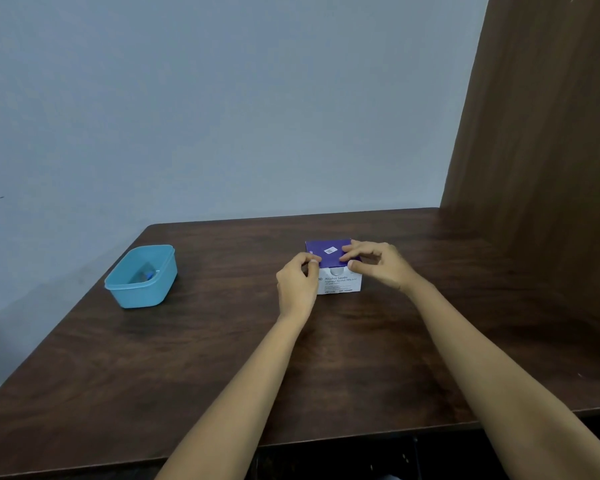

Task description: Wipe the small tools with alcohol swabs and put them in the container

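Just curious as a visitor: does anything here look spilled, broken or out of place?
Nothing stands out. The left hand and right hand hold the upright swab box; the blue container stands level on the table.

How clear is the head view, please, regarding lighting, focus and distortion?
Head view: soft, even light without glare; faint shadows on the table; large print on the swab box is readable, small print blurs; contents of the blue container cannot be identified.

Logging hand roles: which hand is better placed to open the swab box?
Likely the right hand: its fingers pinch the purple lid near the notch; the left hand holds a corner of the box.
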A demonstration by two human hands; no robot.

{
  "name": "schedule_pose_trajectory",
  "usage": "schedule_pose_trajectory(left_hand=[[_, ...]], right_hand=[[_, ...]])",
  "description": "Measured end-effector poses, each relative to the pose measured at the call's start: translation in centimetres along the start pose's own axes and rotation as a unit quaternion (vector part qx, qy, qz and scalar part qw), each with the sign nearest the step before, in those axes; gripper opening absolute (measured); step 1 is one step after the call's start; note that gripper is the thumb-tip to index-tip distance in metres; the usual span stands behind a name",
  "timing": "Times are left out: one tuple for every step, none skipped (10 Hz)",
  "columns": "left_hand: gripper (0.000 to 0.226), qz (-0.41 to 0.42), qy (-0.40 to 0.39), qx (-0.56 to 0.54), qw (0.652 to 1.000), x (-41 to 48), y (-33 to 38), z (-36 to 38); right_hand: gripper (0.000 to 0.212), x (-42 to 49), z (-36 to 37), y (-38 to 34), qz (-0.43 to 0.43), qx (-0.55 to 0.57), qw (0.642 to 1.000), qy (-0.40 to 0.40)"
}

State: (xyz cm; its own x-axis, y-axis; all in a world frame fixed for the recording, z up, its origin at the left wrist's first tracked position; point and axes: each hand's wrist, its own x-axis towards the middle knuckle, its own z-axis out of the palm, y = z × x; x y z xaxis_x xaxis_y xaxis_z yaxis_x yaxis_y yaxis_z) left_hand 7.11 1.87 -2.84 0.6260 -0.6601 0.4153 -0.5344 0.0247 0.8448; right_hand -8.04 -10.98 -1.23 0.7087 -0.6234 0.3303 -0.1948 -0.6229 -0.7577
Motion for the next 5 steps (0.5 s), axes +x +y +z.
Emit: schedule_pose_trajectory(left_hand=[[0.023, 0.028, -0.016, 0.036, 0.999, 0.0, -0.2, 0.0], [0.023, 0.047, -0.031, 0.041, 0.998, 0.0, -0.4, 0.1], [0.022, 0.049, -0.041, 0.044, 0.997, 0.0, 0.2, 0.0], [0.028, 0.036, -0.053, 0.034, 0.997, 0.2, 0.0, -0.1], [0.036, 0.028, -0.037, 0.032, 0.998, 0.2, 0.6, -1.1]], right_hand=[[0.022, -0.4, 0.2, 0.0, -0.035, -0.063, 0.997, 0.018], [0.023, -0.8, 0.6, 0.2, -0.058, -0.093, 0.993, 0.050], [0.025, -1.0, 0.7, -0.1, -0.059, -0.114, 0.989, 0.073], [0.032, -1.2, 0.5, -0.1, -0.076, -0.139, 0.985, 0.062], [0.040, -1.4, 0.1, -0.8, -0.107, -0.140, 0.980, 0.093]])
